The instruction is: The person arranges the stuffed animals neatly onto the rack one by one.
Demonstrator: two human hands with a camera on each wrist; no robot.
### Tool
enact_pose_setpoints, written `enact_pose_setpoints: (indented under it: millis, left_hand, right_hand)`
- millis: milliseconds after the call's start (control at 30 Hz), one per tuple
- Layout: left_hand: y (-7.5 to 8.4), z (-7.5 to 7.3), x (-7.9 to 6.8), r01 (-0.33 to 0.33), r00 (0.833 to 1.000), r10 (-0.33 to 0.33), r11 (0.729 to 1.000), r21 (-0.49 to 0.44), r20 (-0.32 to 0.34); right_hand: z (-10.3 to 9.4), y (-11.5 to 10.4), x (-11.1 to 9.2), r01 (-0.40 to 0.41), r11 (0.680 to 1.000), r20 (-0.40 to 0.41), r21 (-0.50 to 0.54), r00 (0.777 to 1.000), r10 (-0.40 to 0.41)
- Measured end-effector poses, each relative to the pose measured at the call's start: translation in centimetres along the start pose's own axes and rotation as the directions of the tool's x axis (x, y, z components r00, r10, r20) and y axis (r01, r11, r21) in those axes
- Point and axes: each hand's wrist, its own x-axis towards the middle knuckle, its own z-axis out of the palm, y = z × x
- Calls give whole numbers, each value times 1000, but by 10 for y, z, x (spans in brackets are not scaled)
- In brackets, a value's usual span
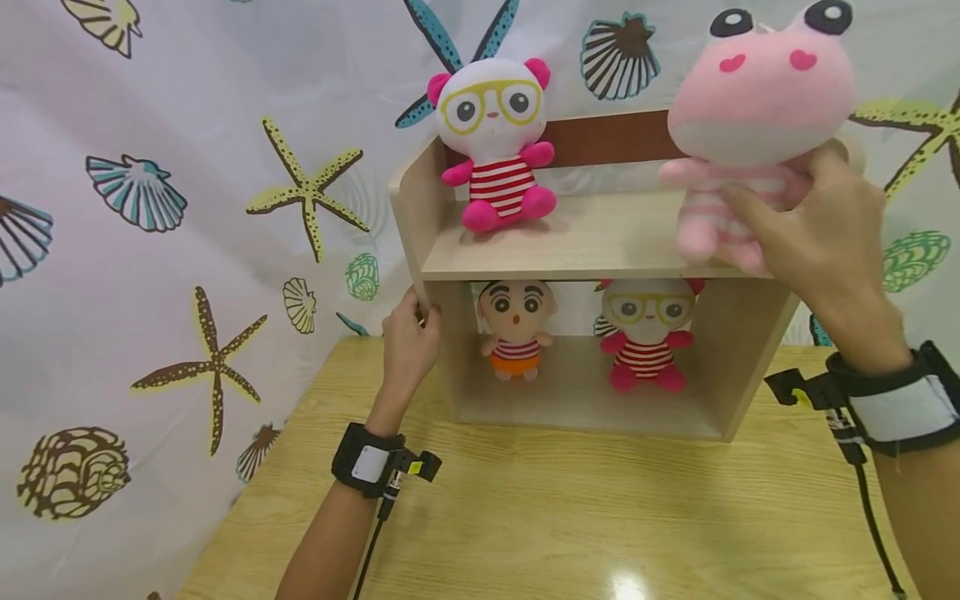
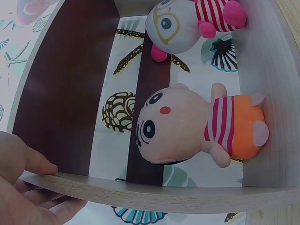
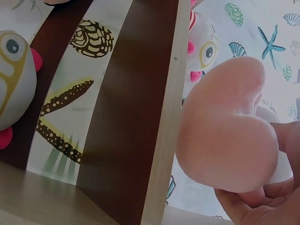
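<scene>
A pink plush toy point(image 1: 761, 100) with bulging eyes and heart-shaped nostrils is in my right hand point(image 1: 836, 225), gripped round its striped body at the right end of the upper shelf. In the right wrist view its rounded pink underside point(image 3: 225, 145) overlaps the shelf edge. My left hand point(image 1: 408, 342) pinches the left side panel point(image 2: 154, 196) of the wooden shelf unit point(image 1: 592, 417), thumb inside and fingers outside. On the upper shelf at left sits a panda plush point(image 1: 498, 142) with yellow glasses. Below are a boy doll point(image 1: 516, 325) in orange shorts and a second panda plush point(image 1: 647, 346).
The shelf unit stands on a light wood-grain table point(image 1: 555, 508). Behind it hangs a white cloth point(image 1: 187, 75) printed with shells and starfish. Brown boards point(image 2: 61, 79) cross the unit's back. Each wrist wears a black strap point(image 1: 367, 462) with a camera and cable.
</scene>
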Motion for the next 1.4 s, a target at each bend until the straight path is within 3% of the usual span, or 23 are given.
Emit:
enact_pose_setpoints:
  millis: [167,533,1000,1300,1400]
  left_hand:
    - [-1,0,0,-2,1000,2,1000,6,9]
    - [-1,-1,0,-7,1000,7,1000,-5,3]
    - [-2,0,1,-12,1000,12,1000,-11,3]
    - [-1,-1,0,-13,1000,13,1000,-15,5]
    - [0,0,0,-12,1000,12,1000,-13,5]
  right_hand:
    - [6,-1,4,9,1000,-6,-24,1000,-9]
    - [19,3,17,60,996,-13,60,998,-59]
    - [25,17,24,-14,999,1,-53,1000,14]
    - [27,18,30,-117,991,102,-63,987,123]
    - [28,19,32,-118,991,112,-61,986,124]
